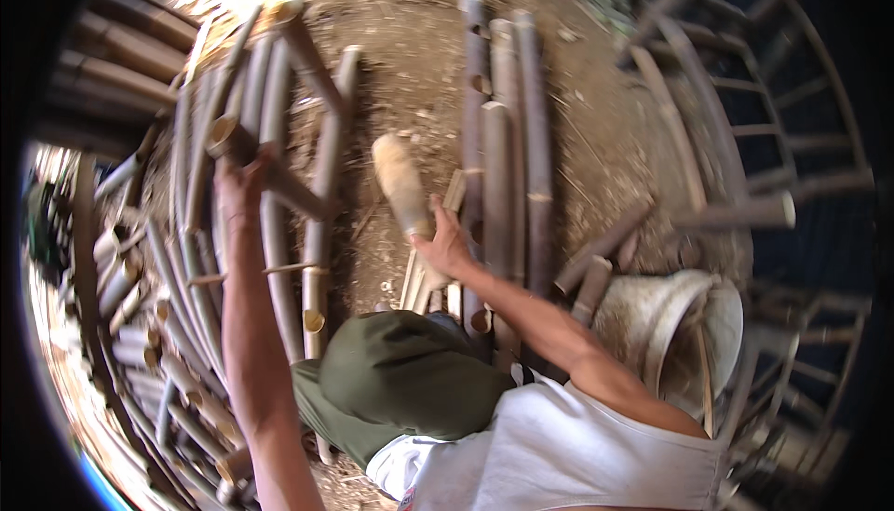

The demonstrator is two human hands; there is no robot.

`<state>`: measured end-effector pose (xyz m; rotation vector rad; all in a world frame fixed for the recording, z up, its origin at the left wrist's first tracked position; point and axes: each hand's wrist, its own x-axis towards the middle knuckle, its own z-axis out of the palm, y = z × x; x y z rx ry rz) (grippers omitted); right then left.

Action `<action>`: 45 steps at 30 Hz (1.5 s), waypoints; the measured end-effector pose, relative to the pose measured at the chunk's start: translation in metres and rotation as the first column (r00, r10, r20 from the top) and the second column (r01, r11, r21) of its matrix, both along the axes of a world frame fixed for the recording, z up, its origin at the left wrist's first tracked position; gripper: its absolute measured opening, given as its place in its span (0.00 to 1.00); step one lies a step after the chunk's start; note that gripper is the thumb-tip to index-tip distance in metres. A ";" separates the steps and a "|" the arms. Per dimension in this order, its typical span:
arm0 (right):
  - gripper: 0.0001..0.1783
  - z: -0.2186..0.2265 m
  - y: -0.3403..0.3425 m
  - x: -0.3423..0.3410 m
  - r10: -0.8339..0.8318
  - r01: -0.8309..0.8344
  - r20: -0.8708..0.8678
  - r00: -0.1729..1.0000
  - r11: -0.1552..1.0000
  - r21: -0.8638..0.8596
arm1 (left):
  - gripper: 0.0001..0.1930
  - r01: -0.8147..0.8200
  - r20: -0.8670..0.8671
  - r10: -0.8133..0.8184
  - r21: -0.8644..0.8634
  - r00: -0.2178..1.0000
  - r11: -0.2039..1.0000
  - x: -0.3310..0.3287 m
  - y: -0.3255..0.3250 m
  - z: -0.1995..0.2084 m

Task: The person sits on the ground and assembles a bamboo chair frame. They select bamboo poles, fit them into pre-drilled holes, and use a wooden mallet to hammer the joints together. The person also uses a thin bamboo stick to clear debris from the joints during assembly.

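Note:
On the left, my left hand [244,179] is closed round a short bamboo length [296,194] near its hollow, open end. This length lies slantwise over long bamboo poles [276,120]. In the middle, my right hand [447,248] grips the narrow lower end of a pale wooden club [399,176], its thick rounded end pointing away from me. The club is slightly blurred. Thin split bamboo strips [416,278] lie beneath my right hand, beside my knee. My right fingers are partly hidden behind the club's handle.
Long dark bamboo poles [498,167] lie right of the club, one with notches cut in it. A white bucket [643,329] lies tipped at the right, beside short bamboo offcuts [596,250]. Bamboo frames [759,111] stand far right. Bamboo pieces [186,399] pile up at the left.

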<state>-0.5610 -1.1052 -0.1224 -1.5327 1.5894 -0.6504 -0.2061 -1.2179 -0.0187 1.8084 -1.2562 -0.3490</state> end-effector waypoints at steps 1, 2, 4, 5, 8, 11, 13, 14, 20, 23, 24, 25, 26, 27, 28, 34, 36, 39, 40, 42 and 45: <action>0.47 -0.005 0.012 -0.014 -0.045 0.045 0.007 0.999 0.987 -0.156 | 0.27 0.055 -0.118 -0.062 -0.062 0.991 0.997 0.009 0.000 -0.006; 0.43 -0.009 0.027 -0.029 -0.086 0.085 0.009 0.996 0.949 -0.304 | 0.27 0.097 -0.237 -0.123 -0.119 0.964 0.988 0.010 -0.001 -0.008; 0.33 -0.008 0.037 -0.090 -0.375 0.278 -0.100 0.922 0.819 -0.502 | 0.27 0.055 -0.201 -0.060 -0.032 0.978 0.998 0.003 -0.001 -0.001; 0.30 0.010 0.040 -0.120 -0.483 0.317 -0.298 0.823 0.827 -0.465 | 0.26 0.074 -0.177 -0.076 -0.019 0.981 0.997 0.026 0.002 -0.009; 0.46 -0.009 0.065 -0.227 -0.390 0.636 -0.810 0.438 0.772 -0.028 | 0.31 0.166 0.002 -0.166 0.062 0.986 0.984 0.033 0.009 -0.023; 0.53 -0.038 0.083 -0.273 -0.396 0.805 -0.760 0.515 0.527 0.271 | 0.43 0.077 -0.023 -0.073 0.237 0.997 0.968 0.010 0.043 -0.034; 0.53 -0.052 0.090 -0.289 -0.393 0.740 -0.703 0.592 0.612 0.281 | 0.41 -0.017 0.085 0.000 0.201 0.996 0.980 -0.027 0.073 -0.046; 0.54 -0.062 0.095 -0.302 -0.394 0.711 -0.674 0.625 0.644 0.282 | 0.40 0.014 -0.021 -0.010 0.182 1.000 0.983 -0.055 0.092 -0.037; 0.37 -0.055 0.049 -0.314 -0.633 0.732 -0.399 0.663 0.435 0.525 | 0.24 0.403 -0.353 -0.262 0.422 0.898 0.812 -0.063 0.174 -0.043; 0.43 -0.067 0.052 -0.307 -0.666 0.778 -0.478 0.572 0.257 0.573 | 0.20 0.460 -0.419 -0.268 0.469 0.867 0.754 -0.062 0.203 -0.055; 0.46 -0.065 0.050 -0.289 -0.600 0.719 -0.442 0.667 0.361 0.594 | 0.20 0.464 -0.400 -0.291 0.454 0.869 0.761 -0.057 0.216 -0.059; 0.47 -0.081 0.056 -0.297 -0.557 0.767 -0.529 0.640 0.418 0.488 | 0.19 0.469 -0.453 -0.251 0.472 0.855 0.746 -0.054 0.222 -0.074; 0.49 -0.102 0.062 -0.306 -0.515 0.794 -0.612 0.600 0.474 0.380 | 0.19 0.474 -0.502 -0.207 0.494 0.840 0.729 -0.052 0.228 -0.089; 0.56 -0.089 0.048 -0.274 -0.570 0.813 -0.579 0.582 0.414 0.410 | 0.19 0.432 -0.498 -0.149 0.521 0.854 0.736 -0.043 0.246 -0.096; 0.55 -0.093 0.045 -0.276 -0.681 0.841 -0.494 0.540 0.427 0.332 | 0.19 0.431 -0.515 -0.131 0.522 0.847 0.736 -0.044 0.249 -0.096; 0.39 -0.058 0.000 -0.311 -0.756 0.675 0.523 0.393 0.624 0.395 | 0.19 0.498 -0.489 -0.240 0.510 0.839 0.701 -0.075 0.228 -0.063; 0.33 0.000 -0.013 -0.256 -0.604 0.463 0.626 0.493 0.791 0.400 | 0.19 0.475 -0.473 -0.236 0.487 0.849 0.733 -0.086 0.217 -0.034; 0.35 0.034 0.017 -0.176 -0.382 0.494 0.360 0.851 0.815 -0.302 | 0.24 0.552 -0.594 -0.315 0.268 0.740 0.790 -0.123 0.180 0.012; 0.37 0.047 0.029 -0.144 -0.290 0.376 0.240 0.926 0.757 -0.534 | 0.31 0.571 -0.671 -0.333 0.166 0.663 0.804 -0.133 0.169 0.027; 0.44 0.050 0.055 -0.102 -0.177 0.251 0.205 0.963 0.865 -0.435 | 0.41 0.515 -0.779 -0.397 -0.111 0.486 0.850 -0.152 0.148 0.069; 0.46 0.041 0.065 -0.038 0.110 -0.130 -0.073 0.991 0.739 -0.661 | 0.34 0.182 -0.776 -0.392 -0.348 0.494 0.920 -0.155 0.145 0.101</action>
